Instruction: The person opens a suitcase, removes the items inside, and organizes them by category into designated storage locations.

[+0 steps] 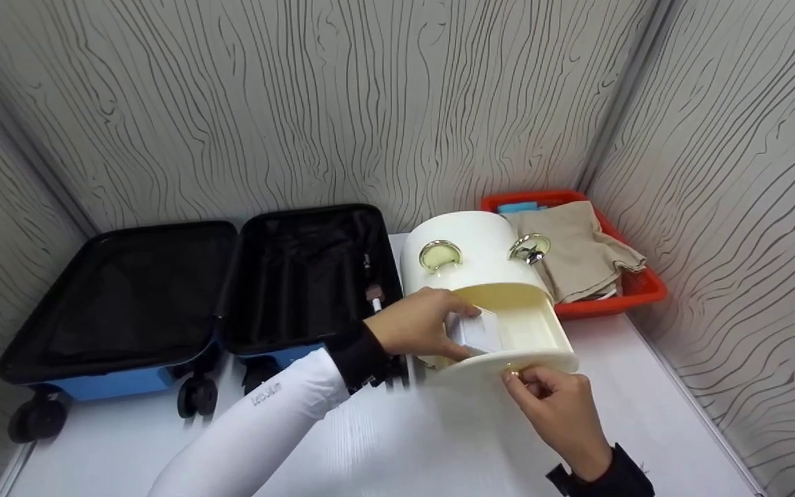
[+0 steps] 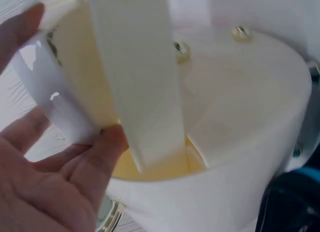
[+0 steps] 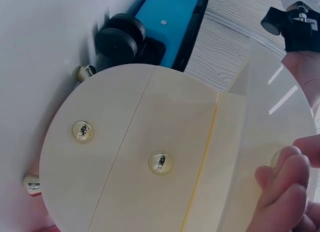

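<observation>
A cream-white rounded drawer box (image 1: 473,231) with two gold-trimmed ears has its top drawer (image 1: 534,324) pulled out. My left hand (image 1: 421,323) reaches over the drawer's left side and holds a small white box (image 1: 479,333) between thumb and fingers. The left wrist view shows the glossy white box (image 2: 60,94) tilted beside the drawer front. With my right hand (image 1: 563,411) I pinch the round knob at the middle of the drawer front; the fingers mostly cover it in the right wrist view. Two lower drawers with gold knobs (image 3: 160,163) are closed.
An open blue suitcase (image 1: 111,383) with black lining lies at the left, its wheels (image 1: 197,395) toward me. A brush-like item (image 1: 375,295) is at its right edge. Behind the drawer box at right, a red basket (image 1: 635,293) holds beige cloth (image 1: 566,248). Patterned walls enclose the white table (image 1: 397,449).
</observation>
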`<state>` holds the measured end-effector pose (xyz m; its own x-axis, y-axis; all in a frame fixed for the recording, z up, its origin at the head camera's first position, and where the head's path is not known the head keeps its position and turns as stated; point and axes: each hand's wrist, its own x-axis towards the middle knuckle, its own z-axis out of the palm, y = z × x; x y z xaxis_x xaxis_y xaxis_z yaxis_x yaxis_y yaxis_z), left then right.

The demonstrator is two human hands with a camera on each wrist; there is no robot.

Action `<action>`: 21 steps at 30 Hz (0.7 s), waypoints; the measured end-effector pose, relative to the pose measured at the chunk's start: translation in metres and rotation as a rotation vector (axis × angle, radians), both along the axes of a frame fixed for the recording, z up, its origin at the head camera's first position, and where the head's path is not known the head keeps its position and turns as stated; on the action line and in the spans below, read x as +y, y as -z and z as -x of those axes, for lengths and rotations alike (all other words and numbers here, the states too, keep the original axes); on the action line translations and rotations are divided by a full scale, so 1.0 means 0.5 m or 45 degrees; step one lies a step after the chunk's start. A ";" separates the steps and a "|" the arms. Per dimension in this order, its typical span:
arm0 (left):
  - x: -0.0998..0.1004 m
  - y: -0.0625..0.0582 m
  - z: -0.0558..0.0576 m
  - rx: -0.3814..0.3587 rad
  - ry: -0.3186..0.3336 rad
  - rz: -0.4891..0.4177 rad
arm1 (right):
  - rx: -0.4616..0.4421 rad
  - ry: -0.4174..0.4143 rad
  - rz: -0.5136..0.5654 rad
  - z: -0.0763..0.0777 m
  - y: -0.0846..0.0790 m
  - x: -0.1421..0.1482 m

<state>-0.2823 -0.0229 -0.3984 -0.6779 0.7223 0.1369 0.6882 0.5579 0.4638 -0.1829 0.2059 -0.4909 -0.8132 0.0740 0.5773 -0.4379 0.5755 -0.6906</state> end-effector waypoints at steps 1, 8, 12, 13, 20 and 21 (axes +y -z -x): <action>0.001 0.002 -0.001 0.050 0.007 0.026 | 0.002 0.005 0.000 0.001 0.000 0.000; 0.003 0.017 -0.005 0.239 -0.003 0.134 | -0.001 0.025 0.001 0.003 0.001 0.001; 0.001 0.014 -0.005 0.297 0.009 0.214 | 0.012 0.024 0.010 0.004 0.001 0.000; 0.000 0.013 -0.005 0.292 0.018 0.227 | 0.013 0.027 0.011 0.004 0.002 0.000; -0.041 -0.014 0.010 0.267 0.164 -0.005 | 0.000 0.029 0.020 0.005 0.002 -0.001; -0.048 -0.019 0.015 0.293 0.157 -0.091 | 0.003 0.027 0.022 0.006 0.001 -0.001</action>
